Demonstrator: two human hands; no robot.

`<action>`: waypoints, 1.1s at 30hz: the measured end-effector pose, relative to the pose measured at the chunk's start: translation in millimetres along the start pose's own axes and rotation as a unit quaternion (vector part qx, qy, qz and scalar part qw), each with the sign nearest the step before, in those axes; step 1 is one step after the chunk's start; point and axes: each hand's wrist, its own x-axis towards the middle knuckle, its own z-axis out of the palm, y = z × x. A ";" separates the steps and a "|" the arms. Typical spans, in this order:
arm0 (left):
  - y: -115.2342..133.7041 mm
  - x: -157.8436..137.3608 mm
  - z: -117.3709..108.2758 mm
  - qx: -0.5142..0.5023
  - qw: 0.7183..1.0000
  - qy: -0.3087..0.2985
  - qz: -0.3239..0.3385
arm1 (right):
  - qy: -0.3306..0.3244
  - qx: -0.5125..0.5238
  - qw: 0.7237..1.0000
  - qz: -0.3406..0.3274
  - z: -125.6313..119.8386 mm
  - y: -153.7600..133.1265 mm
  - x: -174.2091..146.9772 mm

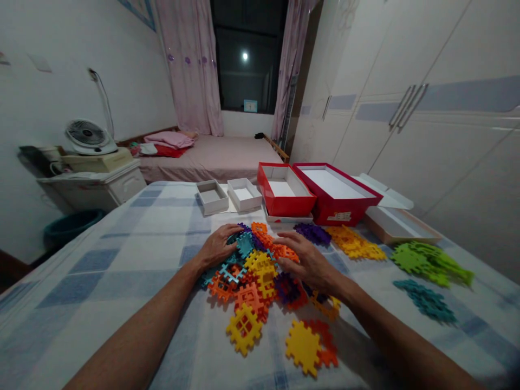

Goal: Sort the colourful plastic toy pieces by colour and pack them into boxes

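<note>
A mixed pile of interlocking plastic tiles (252, 271) in yellow, orange, teal and purple lies on the checked cloth between my hands. My left hand (219, 246) rests against the pile's left edge beside a teal tile (245, 244), its fingers stretched out and partly hidden. On the other side, my right hand (306, 261) is open with fingers apart, reaching over orange tiles (284, 252); a purple tile (286, 287) is below it. Nearer to me lie a yellow window tile (244, 329) and a solid yellow tile (303, 346) overlapping an orange one (326, 342).
Sorted heaps sit at right: purple tiles (312, 234), yellow-orange tiles (353, 242), green tiles (428, 262) and teal tiles (426, 300). Behind stand two small white boxes (215, 205), (245, 202), a red box (290, 206), a dark red box (345, 213) and a shallow tray (400, 233).
</note>
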 end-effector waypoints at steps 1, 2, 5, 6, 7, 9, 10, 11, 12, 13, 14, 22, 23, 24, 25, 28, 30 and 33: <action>0.0 0.0 0.0 0.000 1.000 -0.001 0.002 | -0.006 -0.003 1.000 -0.008 6.6 -0.5 12.0; -0.1 0.0 0.1 0.000 1.000 -0.001 0.003 | -0.013 -0.008 1.000 -0.011 12.5 0.5 22.3; -1.2 0.3 0.7 0.001 1.000 0.000 0.000 | -0.046 -0.006 0.999 -0.013 26.4 8.9 41.5; -1.7 0.3 1.0 0.001 1.000 0.001 -0.002 | -0.052 0.000 0.999 -0.014 29.5 12.5 44.0; -2.4 0.4 1.4 0.001 1.000 0.001 -0.003 | -0.049 0.007 0.999 -0.011 31.7 16.0 44.7; -3.8 0.5 2.2 0.002 1.000 0.003 -0.004 | -0.025 0.021 0.999 0.004 33.5 22.2 42.2; -4.5 0.6 2.6 0.002 1.000 0.003 -0.005 | -0.012 0.028 0.999 0.017 33.1 24.7 39.9; -5.3 0.7 2.9 0.003 1.000 0.003 -0.004 | -0.002 0.037 0.999 0.030 31.9 26.7 37.3; -6.0 0.7 3.2 0.003 1.000 0.004 -0.004 | 0.002 0.044 0.998 0.041 30.1 28.3 34.8; -6.6 0.8 3.4 0.003 1.000 0.004 -0.002 | 0.001 0.050 0.998 0.047 27.8 29.4 32.5; -7.0 0.8 3.4 0.004 1.000 0.004 0.000 | -0.006 0.051 0.997 0.050 25.4 30.1 30.7; 1.2 -0.3 -0.3 0.012 1.000 0.004 0.027 | 0.065 0.043 0.997 -0.026 24.8 19.9 21.4; 3.0 -0.6 -0.8 0.012 0.999 0.005 0.032 | 0.055 0.045 0.997 -0.041 27.0 17.5 20.4; 4.5 -1.0 -1.1 0.012 0.999 0.004 0.038 | 0.041 0.041 0.997 -0.051 28.9 15.4 19.5; 5.8 -1.3 -1.3 0.010 0.999 0.002 0.045 | 0.029 0.033 0.998 -0.053 30.5 13.9 18.8; 8.5 -2.2 -1.0 -0.002 0.998 -0.008 0.060 | 0.017 -0.011 0.999 -0.027 32.4 12.9 17.9; 9.9 -2.7 -0.5 -0.010 0.998 -0.010 0.059 | 0.019 -0.027 0.999 -0.015 32.2 13.4 17.9; 12.5 -3.2 0.4 -0.022 0.998 -0.003 0.056 | 0.023 -0.025 0.999 -0.028 33.7 12.4 18.4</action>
